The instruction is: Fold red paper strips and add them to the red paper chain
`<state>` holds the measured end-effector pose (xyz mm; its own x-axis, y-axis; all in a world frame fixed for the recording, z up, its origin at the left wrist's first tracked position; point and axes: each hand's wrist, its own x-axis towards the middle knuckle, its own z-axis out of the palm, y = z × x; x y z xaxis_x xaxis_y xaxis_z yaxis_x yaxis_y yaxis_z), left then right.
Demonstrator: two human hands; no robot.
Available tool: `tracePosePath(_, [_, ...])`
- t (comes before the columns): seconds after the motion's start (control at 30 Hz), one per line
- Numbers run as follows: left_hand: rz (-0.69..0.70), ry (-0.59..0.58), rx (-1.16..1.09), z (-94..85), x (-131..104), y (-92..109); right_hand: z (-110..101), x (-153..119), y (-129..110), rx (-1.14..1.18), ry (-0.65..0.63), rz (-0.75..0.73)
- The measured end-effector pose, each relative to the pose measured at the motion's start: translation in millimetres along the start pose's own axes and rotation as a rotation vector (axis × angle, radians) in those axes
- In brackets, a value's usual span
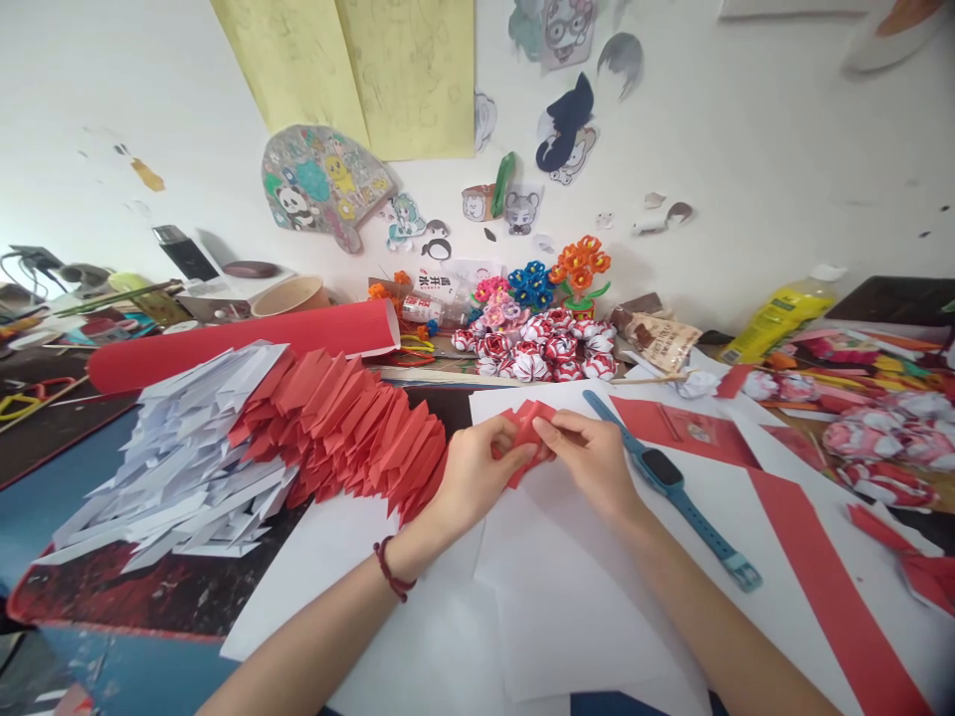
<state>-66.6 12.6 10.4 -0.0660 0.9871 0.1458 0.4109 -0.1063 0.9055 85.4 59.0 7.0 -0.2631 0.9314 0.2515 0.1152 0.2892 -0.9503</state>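
Between my two hands, over white paper sheets (pixel 552 587), is a small piece of folded red paper (pixel 531 423). My left hand (pixel 481 467) pinches its left side with thumb and fingers. On the other side, my right hand (pixel 593 457) grips the paper, its thumb pressed on the upper face. The fingers cover part of the folds. Just left of my left hand lies a heap of folded red paper pieces (pixel 358 428), beside a pile of folded white paper pieces (pixel 194 457). A blue wristwatch (pixel 671 482) rests close to my right hand.
A red paper roll (pixel 246 333) lies behind the heaps. Red-and-white paper flowers (pixel 533 348) and an orange flower bunch (pixel 580 264) stand against the wall. At the right are a yellow bottle (pixel 780 318) and a red paper strip (pixel 836 587).
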Motion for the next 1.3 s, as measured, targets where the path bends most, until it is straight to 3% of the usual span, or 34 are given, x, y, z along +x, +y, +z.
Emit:
tracePosePath(0.17, [0.049,-0.015,0.058,-2.7,1.3,0.2,0.0,-0.2,-1.4,-0.032,0.035,0.043])
tracePosePath(0.43, [0.109,0.147,0.073,-7.4,2.4,7.8,2.4,-1.0,-2.9,-0.013,-0.070,0.065])
tracePosePath(0.8, [0.150,0.124,0.011,-10.9,0.7,9.9,4.2,-3.2,-4.0,0.014,-0.202,0.091])
tracePosePath(1.0, [0.130,0.121,0.065,-8.3,1.3,6.9,3.6,-3.1,1.1,0.150,-0.156,0.198])
tracePosePath(1.13, [0.082,0.057,0.048,-6.5,1.5,4.2,4.6,-2.6,3.3,0.191,-0.149,0.208])
tracePosePath(1.3, [0.137,0.068,0.006,-6.8,-0.4,6.7,5.6,-3.6,3.3,0.243,-0.167,0.209])
